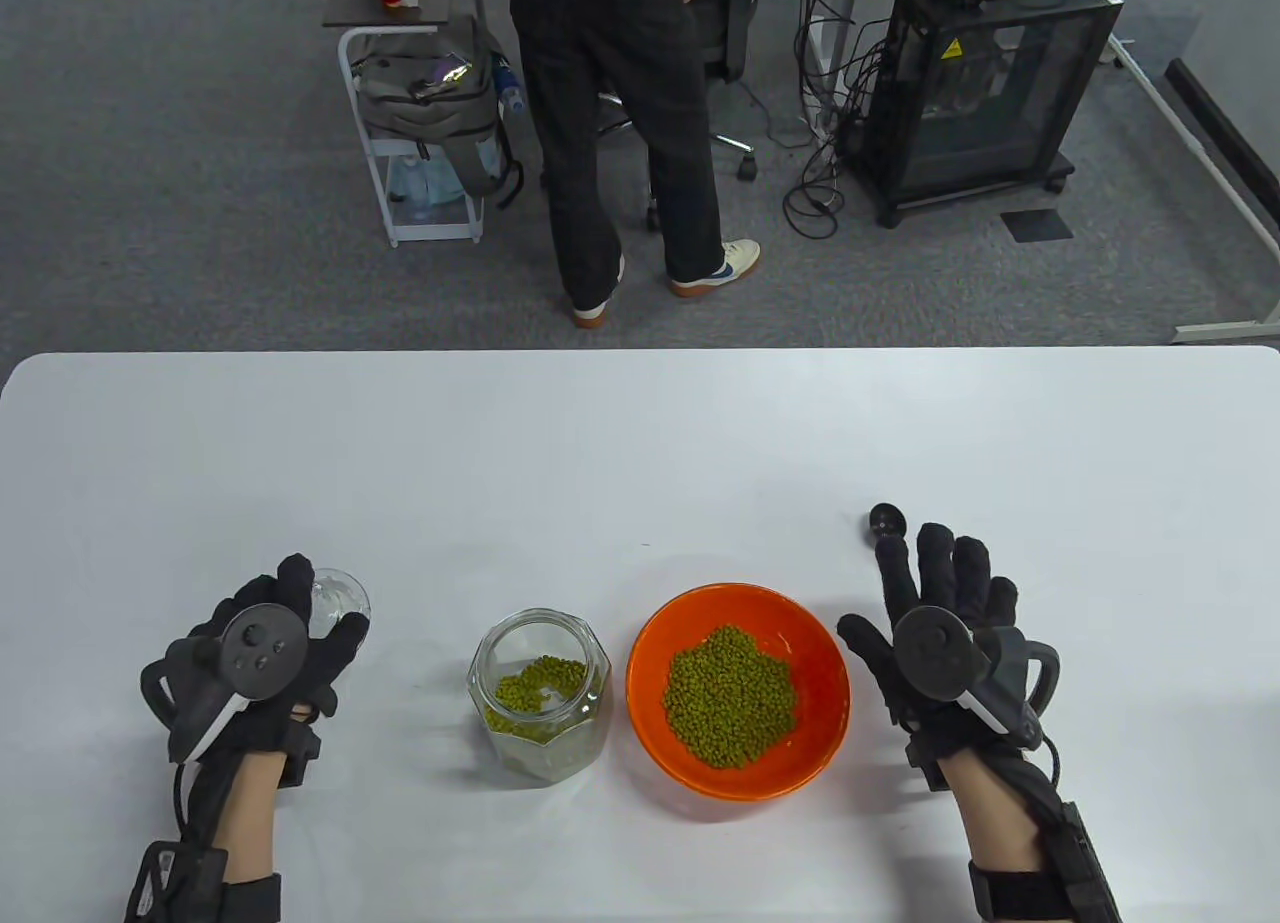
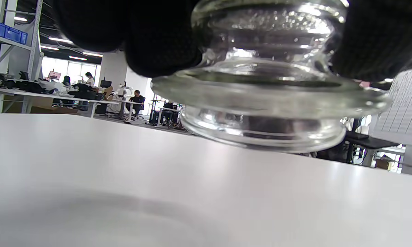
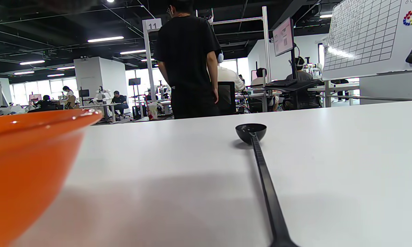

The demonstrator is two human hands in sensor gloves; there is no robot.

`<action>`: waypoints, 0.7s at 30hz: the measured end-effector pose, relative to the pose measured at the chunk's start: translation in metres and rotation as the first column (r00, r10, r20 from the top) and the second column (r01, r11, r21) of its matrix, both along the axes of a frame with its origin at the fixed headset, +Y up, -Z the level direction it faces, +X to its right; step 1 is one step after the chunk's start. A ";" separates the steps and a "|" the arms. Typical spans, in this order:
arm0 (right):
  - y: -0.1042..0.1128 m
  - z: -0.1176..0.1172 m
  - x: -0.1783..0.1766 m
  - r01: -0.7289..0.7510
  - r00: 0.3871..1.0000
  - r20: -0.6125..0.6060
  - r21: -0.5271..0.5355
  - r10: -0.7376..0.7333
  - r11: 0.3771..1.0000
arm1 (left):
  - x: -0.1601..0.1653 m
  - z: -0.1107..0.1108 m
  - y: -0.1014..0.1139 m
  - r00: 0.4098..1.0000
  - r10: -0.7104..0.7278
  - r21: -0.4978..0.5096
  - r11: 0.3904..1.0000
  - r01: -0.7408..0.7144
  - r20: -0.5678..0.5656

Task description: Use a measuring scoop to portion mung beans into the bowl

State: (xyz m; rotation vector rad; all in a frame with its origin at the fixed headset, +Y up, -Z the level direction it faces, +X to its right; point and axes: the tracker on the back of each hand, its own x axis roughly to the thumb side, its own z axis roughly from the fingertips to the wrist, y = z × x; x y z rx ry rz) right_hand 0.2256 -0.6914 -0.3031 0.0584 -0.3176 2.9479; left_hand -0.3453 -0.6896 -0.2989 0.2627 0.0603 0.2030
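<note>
Mung beans (image 1: 730, 696) heap green in orange bowl (image 1: 660, 731); left hand (image 1: 262, 653) grips glass lid (image 1: 338, 599); right hand (image 1: 935, 603) flat

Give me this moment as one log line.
left hand: holds glass lid above table | right hand: open over scoop | jar: open | bowl: beans in
</note>
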 end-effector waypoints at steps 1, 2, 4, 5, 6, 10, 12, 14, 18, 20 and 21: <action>0.000 0.000 0.000 0.000 1.000 -0.004 0.003 0.000 1.000 | 0.001 0.002 0.002 1.000 0.013 0.013 1.000 -0.013 0.008; 0.000 0.000 0.000 0.000 1.000 -0.004 0.007 0.000 1.000 | 0.002 0.004 0.006 0.999 0.037 0.033 0.999 -0.037 0.019; 0.000 0.000 0.000 -0.004 1.000 -0.002 0.008 0.004 1.000 | 0.006 0.008 0.012 0.996 0.070 0.064 0.995 -0.073 0.051; 0.000 0.000 0.000 -0.004 1.000 -0.001 0.012 0.004 1.000 | 0.009 0.010 0.016 0.995 0.079 0.082 0.993 -0.084 0.065; 0.000 0.000 0.000 -0.003 1.000 0.000 0.012 0.003 1.000 | 0.012 0.013 0.019 0.992 0.088 0.097 0.991 -0.096 0.086; 0.000 0.000 0.002 0.002 1.000 0.004 0.003 -0.002 1.000 | 0.029 0.021 0.032 0.980 0.118 0.162 0.976 -0.145 0.163; 0.000 0.000 0.002 0.004 1.000 0.007 0.004 -0.004 1.000 | 0.038 0.025 0.039 0.977 0.100 0.177 0.975 -0.134 0.188; 0.000 0.000 0.003 0.008 1.000 0.008 0.003 -0.008 1.000 | 0.047 0.030 0.045 0.969 0.100 0.192 0.971 -0.145 0.227; 0.000 -0.001 0.003 0.007 1.000 0.009 0.003 -0.007 1.000 | 0.071 0.041 0.056 0.943 0.084 0.208 0.965 -0.158 0.323; 0.000 -0.001 0.004 0.009 1.000 0.009 -0.002 -0.009 1.000 | 0.084 0.045 0.060 0.928 0.060 0.211 0.966 -0.146 0.368; 0.000 -0.001 0.004 0.012 1.000 0.010 -0.002 -0.012 1.000 | 0.092 0.048 0.062 0.923 0.034 0.219 0.967 -0.127 0.384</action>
